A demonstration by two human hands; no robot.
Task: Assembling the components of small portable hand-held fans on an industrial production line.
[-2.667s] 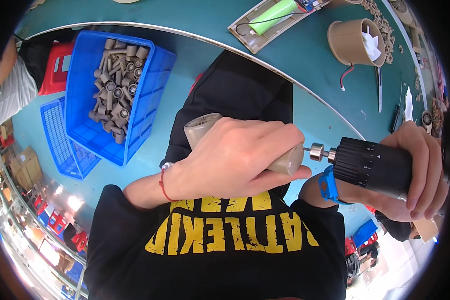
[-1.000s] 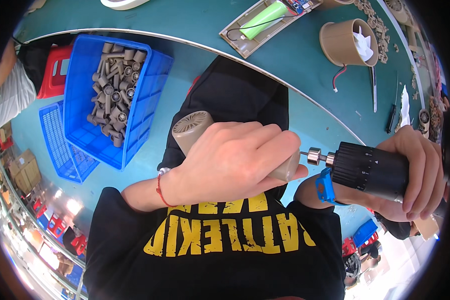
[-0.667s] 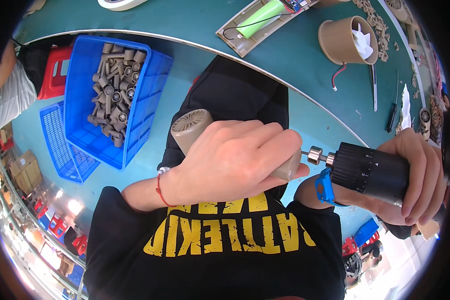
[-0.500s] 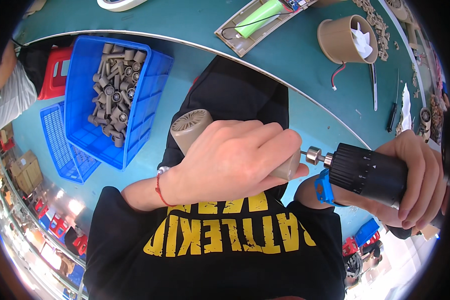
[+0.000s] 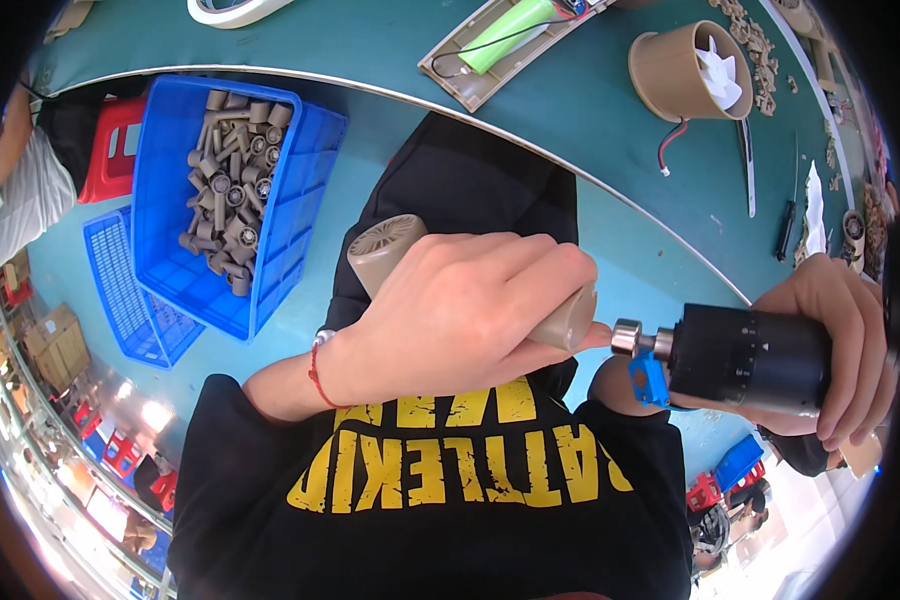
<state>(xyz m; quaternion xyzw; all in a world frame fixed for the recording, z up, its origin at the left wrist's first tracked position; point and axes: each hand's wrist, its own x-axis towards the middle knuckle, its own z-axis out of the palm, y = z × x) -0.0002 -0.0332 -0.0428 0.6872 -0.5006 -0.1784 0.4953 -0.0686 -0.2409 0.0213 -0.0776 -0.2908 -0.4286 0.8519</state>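
Note:
My left hand (image 5: 460, 305) is closed around a brown-grey plastic housing (image 5: 385, 250), shaped like a small handheld fan, with a slotted round grille at its upper left end. The housing's plain round end (image 5: 570, 318) pokes out below my index finger. In my right hand (image 5: 838, 345) is a black electric screwdriver (image 5: 750, 360), lying level and pointing left. Its shiny metal tip (image 5: 627, 337) stands just right of the housing's end, with a small gap between them. My left palm and the housing's middle are hidden.
At left, a blue crate (image 5: 320, 190) holds many similar brown-grey parts; a blue perforated basket (image 5: 130, 300) stands beside it. On the green workbench (image 5: 570, 110) lie a tray-like shell (image 5: 485, 85) with a green battery, a tan cylinder (image 5: 670, 75) with white fan blades, and a black-handled screwdriver (image 5: 786, 232).
The electric screwdriver has drawn back slightly to the right and down, and its tip has come away from the housing's end. My left hand keeps its hold, tilted a little.

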